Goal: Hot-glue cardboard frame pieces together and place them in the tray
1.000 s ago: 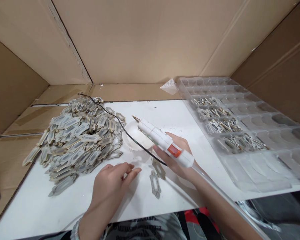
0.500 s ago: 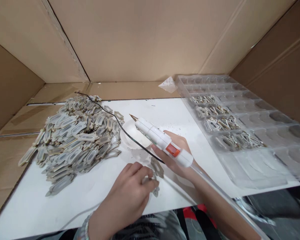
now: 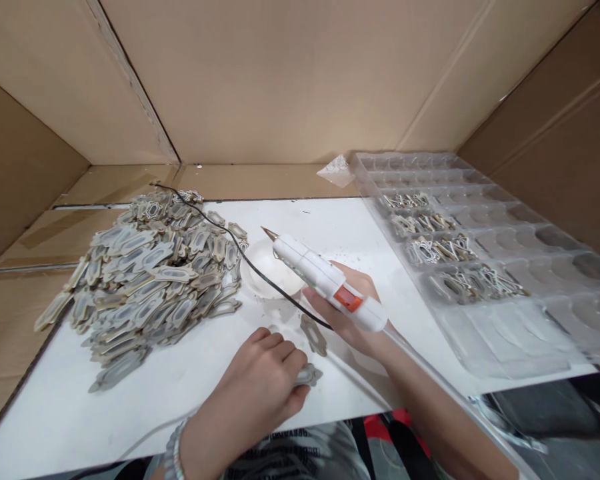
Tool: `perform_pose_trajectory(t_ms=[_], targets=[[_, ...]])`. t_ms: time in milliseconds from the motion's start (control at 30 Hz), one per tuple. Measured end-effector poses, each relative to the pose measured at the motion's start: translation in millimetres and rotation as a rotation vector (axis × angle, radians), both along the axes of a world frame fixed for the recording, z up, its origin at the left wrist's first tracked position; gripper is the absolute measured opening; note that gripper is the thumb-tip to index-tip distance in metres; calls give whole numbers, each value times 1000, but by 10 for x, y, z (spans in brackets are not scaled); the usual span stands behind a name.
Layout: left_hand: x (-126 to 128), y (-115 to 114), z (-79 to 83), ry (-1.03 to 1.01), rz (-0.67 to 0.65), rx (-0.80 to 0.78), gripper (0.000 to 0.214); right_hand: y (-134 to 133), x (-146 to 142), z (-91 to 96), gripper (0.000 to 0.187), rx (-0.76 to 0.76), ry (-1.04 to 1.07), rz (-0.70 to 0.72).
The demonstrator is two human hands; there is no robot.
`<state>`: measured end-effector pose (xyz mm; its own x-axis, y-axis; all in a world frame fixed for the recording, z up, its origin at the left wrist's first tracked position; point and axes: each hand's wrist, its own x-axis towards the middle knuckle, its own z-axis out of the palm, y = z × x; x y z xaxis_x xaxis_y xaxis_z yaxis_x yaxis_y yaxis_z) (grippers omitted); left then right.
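Note:
My right hand (image 3: 353, 313) is closed around a white pen-style hot glue gun (image 3: 313, 267). Its brass tip points up and left, an orange-red switch shows on its body, and a long translucent rod trails from its back along my forearm. My left hand (image 3: 265, 380) has its fingers curled on a small grey ornamental frame piece (image 3: 307, 375), one end of which sticks out past the thumb. Just beyond it, a second frame piece (image 3: 313, 335) lies flat on the white table (image 3: 190, 400). A shallow white bowl (image 3: 267, 277) sits below the glue gun's tip.
A large heap of similar frame pieces (image 3: 150, 280) covers the table's left side. On the right stands a clear plastic compartment tray (image 3: 510, 340), several of its compartments holding pieces. A dark cord (image 3: 260, 273) crosses over the bowl. Cardboard walls (image 3: 290, 80) enclose the back and sides.
My left hand has turned slightly, and the frame piece in it has swung from upright to nearly sideways. The other piece now shows fully. The glue gun has barely shifted.

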<state>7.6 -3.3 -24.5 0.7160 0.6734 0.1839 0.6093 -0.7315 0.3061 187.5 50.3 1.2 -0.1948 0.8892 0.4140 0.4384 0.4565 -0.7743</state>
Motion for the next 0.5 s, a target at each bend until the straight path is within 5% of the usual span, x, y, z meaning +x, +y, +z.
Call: perform_pose_trajectory(t_ms=[267,500], targets=[[-98,170,227,-334,161,199,12,-52,24,116,25,-457,190,45],[-16,324,274,-426,208,442,23,-23,19,80,27,-603,382,115]])
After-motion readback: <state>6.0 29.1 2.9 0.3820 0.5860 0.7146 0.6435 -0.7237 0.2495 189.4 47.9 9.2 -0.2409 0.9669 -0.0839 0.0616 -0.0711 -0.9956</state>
